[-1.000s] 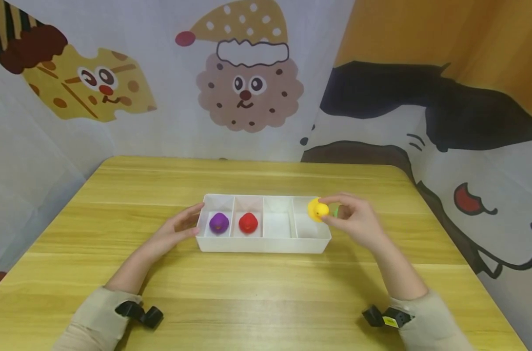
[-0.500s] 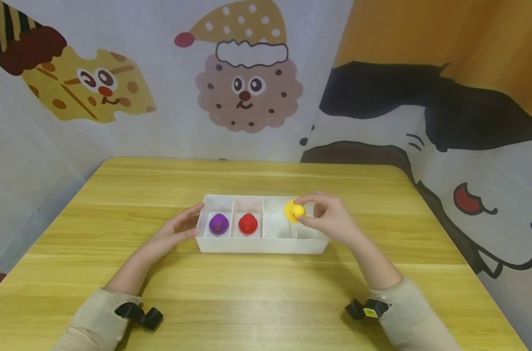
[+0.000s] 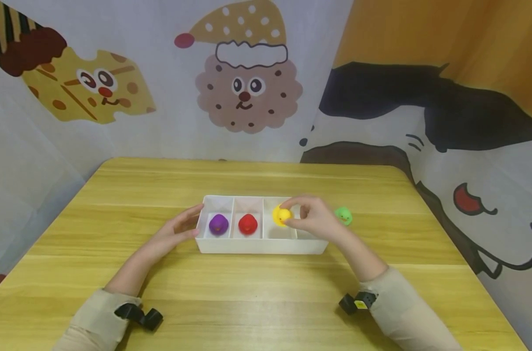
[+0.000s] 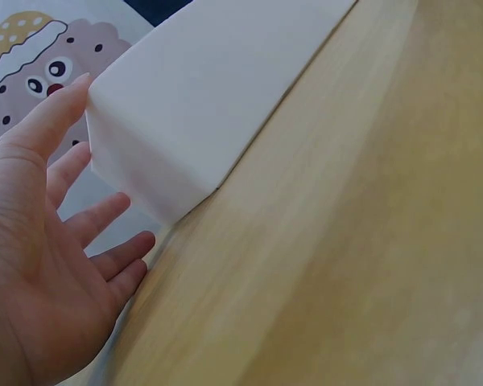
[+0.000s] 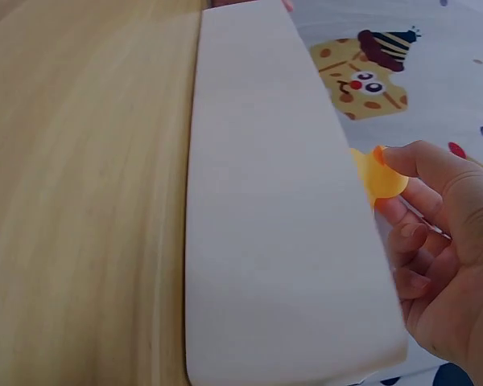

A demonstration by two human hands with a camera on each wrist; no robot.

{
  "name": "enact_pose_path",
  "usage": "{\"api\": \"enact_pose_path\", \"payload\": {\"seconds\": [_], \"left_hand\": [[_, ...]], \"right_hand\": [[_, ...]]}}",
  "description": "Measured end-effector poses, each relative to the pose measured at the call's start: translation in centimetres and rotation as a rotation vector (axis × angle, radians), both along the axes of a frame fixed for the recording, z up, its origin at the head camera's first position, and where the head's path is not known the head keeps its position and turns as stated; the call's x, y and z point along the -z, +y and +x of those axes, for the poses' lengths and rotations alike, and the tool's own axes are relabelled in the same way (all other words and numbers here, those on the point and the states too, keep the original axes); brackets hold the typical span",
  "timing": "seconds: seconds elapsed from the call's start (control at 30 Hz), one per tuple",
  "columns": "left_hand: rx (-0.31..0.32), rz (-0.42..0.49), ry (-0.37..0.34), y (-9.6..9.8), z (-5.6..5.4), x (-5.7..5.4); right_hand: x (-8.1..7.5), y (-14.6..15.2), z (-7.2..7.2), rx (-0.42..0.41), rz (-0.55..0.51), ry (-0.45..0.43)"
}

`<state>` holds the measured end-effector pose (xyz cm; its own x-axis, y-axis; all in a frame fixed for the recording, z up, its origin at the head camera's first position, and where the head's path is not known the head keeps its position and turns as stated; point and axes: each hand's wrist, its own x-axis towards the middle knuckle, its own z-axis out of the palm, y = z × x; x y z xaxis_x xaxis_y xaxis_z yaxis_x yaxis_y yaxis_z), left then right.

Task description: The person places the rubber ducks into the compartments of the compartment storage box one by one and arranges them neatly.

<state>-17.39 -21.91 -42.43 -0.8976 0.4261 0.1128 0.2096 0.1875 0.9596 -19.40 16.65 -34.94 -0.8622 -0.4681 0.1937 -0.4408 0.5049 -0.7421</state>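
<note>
The right hand [image 3: 316,217] pinches a yellow toy duck [image 3: 282,215] between the thumb and the index finger, while its other fingers are curled behind this grip. The duck is at the tips of these two fingers, at the third compartment, counted from the left hand, of a white four-compartment box [image 3: 261,246]; in the right wrist view the front wall hides a part of the duck, so I cannot tell if it touches the bottom. Just to the left of the pinching fingers a red toy duck [image 3: 248,224] sits in the second compartment, and further left, nearest to the left hand [image 3: 173,232], a purple toy duck [image 3: 219,224] sits in the first. The left hand has its fingers extended and a little apart, touching the left end of the box without wrapping around it. On the wooden table [image 3: 248,302], to the right of the right hand's knuckles and away from its fingertips, lies a green toy duck [image 3: 344,216].
</note>
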Motion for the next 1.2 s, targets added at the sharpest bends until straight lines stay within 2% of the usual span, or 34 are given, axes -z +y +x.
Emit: {"api": "enact_pose_path", "payload": {"seconds": [0.23,0.7,1.0,1.2], "left_hand": [[0.004,0.005,0.0,0.0,0.0,0.1],[0.004,0.003,0.002,-0.1,0.0,0.3],[0.007,0.005,0.0,-0.1,0.0,0.2],[0.002,-0.003,0.001,0.0,0.1,0.0]], "right_hand": [[0.8,-0.3,-0.9,0.006,0.08,-0.013],[1.6,-0.5,-2.4,0.006,0.162,-0.12],[1.6,-0.7,-3.4,-0.055,0.213,-0.114],[1.6,-0.9,-3.8,-0.071,0.253,-0.146]]}}
